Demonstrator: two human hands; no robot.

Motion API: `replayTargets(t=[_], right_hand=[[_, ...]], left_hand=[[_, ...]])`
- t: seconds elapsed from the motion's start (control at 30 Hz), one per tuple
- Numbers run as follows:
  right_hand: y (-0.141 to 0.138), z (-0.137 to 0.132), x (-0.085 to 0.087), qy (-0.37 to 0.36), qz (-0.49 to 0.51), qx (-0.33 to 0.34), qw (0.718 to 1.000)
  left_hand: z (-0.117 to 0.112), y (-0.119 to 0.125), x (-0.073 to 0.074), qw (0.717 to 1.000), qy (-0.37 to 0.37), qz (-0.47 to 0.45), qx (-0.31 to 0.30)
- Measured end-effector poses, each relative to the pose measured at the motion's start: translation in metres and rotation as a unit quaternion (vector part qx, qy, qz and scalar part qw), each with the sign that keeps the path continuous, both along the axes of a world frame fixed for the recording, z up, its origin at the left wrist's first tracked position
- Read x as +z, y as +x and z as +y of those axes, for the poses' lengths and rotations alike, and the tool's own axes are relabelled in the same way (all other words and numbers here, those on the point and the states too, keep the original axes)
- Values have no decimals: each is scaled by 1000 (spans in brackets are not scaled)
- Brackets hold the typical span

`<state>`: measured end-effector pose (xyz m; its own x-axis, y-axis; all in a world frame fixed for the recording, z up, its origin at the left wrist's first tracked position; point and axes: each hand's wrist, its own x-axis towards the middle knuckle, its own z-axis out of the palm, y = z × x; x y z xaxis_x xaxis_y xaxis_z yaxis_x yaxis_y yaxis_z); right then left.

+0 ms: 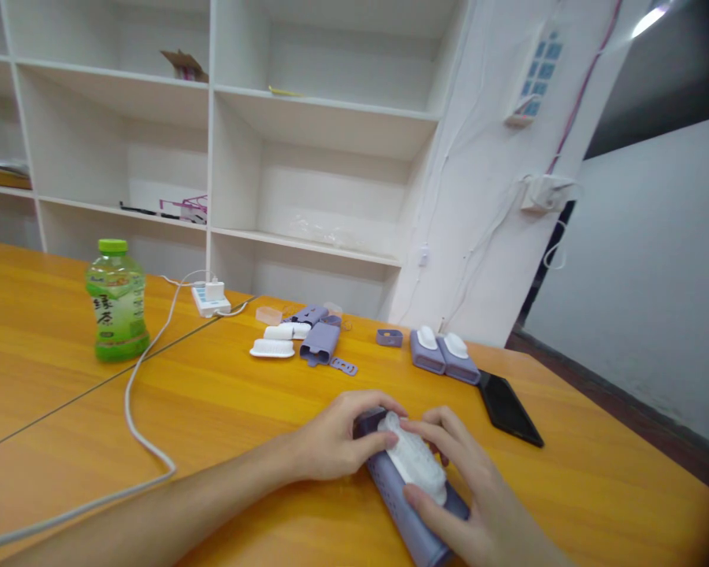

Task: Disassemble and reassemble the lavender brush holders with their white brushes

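A purple plastic housing [402, 504] lies on the orange table [224, 409] near its front edge, with a white ribbed insert [414, 461] on top of it. My left hand [336, 437] wraps its fingers round the far end of the housing. My right hand [466, 488] pinches the white insert from the right side, thumb at the near end. Both hands are closed on the same assembly.
Loose purple and white parts [307, 339] lie farther back. Two assembled purple units [443, 354] stand to the right, beside a black phone [510, 408]. A green bottle [116, 302] stands at left. A white cable [135, 409] runs to a charger [211, 299]. White shelving [213, 118] is behind.
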<state>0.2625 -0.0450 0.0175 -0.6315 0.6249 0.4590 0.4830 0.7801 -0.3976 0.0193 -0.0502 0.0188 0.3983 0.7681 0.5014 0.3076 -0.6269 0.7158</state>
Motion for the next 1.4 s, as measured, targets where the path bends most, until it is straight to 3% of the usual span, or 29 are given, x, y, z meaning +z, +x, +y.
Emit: replayTargets(t=[0.2, 0.4, 0.53, 0.7, 0.9, 1.4], right_hand=[[5, 14, 1, 28, 11, 10, 999], [10, 31, 4, 3, 29, -46, 998], [12, 32, -3, 6, 41, -92, 995], [14, 31, -11, -19, 53, -100, 993], [14, 30, -6, -23, 94, -88, 991], [5, 42, -2, -119, 161, -87, 976]], left_hand=[[3, -5, 5, 993, 78, 91, -9], [11, -1, 0, 981, 84, 143, 99], [6, 9, -3, 970, 96, 186, 124], [9, 0, -6, 977, 80, 168, 105], [22, -15, -20, 989, 0, 134, 65], [23, -14, -22, 992, -9, 112, 50]])
